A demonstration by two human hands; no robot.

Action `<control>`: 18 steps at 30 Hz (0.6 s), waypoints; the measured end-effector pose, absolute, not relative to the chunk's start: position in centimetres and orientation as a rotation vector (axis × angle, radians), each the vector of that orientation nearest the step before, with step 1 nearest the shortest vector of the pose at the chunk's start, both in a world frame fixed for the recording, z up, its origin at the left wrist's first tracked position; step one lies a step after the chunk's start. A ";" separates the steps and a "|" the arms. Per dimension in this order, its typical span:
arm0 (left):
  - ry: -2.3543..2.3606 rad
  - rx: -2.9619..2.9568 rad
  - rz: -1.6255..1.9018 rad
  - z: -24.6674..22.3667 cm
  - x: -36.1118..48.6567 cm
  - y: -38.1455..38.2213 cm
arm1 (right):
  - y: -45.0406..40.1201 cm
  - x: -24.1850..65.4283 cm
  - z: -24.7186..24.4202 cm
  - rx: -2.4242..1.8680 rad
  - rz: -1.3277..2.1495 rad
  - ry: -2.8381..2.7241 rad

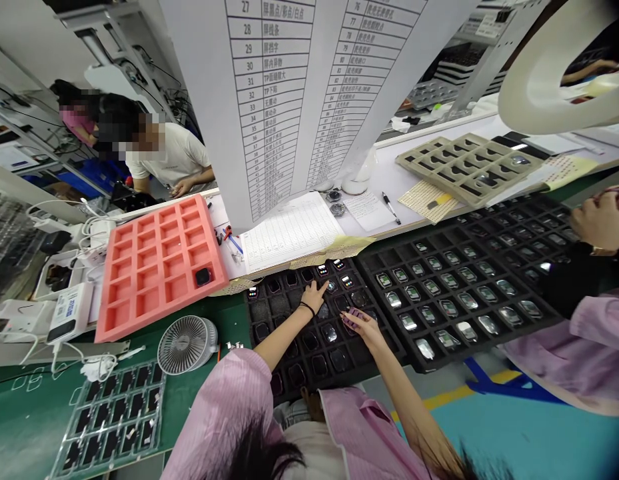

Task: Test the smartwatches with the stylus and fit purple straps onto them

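Observation:
A black foam tray (264, 307) with several dark watch units in its pockets lies in front of me; a few units along its far side have lit screens. My left hand (314, 297) reaches over the tray's middle, fingers spread, its fingertips by a lit watch (331, 286). To the right, my right hand (360, 324) is low over the same tray with its fingers close together, beside a dark watch (358, 299). Whether it pinches anything is too small to tell.
A pink tray (139, 272) holding one watch and a small fan (184, 345) are at left. A second black tray (442, 300) of watches adjoins on the right, near a co-worker's hand (603, 220). A printed sheet (289, 87) stands ahead.

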State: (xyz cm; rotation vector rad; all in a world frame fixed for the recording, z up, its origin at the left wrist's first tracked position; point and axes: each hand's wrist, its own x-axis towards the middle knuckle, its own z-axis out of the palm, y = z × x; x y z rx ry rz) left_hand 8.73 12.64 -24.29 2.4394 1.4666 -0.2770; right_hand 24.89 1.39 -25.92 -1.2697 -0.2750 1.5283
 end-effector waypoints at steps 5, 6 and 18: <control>1.343 2.501 -0.235 -24.3 8.9 11.9 | 1.3 25.0 -26.1 -1.279 1.530 -0.290; 1.320 2.515 -0.209 -24.2 8.7 11.8 | 1.3 25.0 -26.1 -1.281 1.531 -0.292; 1.485 2.404 -0.084 -23.9 6.9 11.9 | 1.4 24.9 -26.5 -1.285 1.523 -0.304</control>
